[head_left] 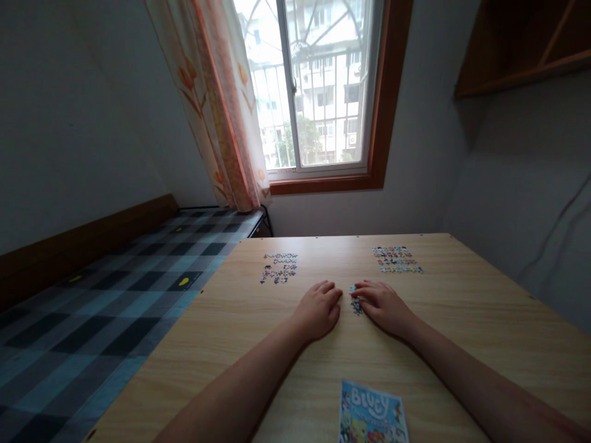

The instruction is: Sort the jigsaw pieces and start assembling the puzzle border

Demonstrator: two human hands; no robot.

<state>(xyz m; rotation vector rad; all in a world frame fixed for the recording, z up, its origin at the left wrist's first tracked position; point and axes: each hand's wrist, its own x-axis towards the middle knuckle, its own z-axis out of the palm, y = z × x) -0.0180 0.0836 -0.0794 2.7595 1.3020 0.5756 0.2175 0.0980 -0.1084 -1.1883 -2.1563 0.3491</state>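
2 forearms forward; left hand (318, 311) palm down, fingers loose; right hand (383, 306) palm down, grip unclear.

A light wooden table (484, 320) carries a far-left spread of puzzle pieces (279, 269) at eleven o'clock and a far-right spread (397, 259) at one o'clock. A tiny cluster of pieces (355, 303) lies near the middle. A printed picture card (373, 413) lies at six o'clock.
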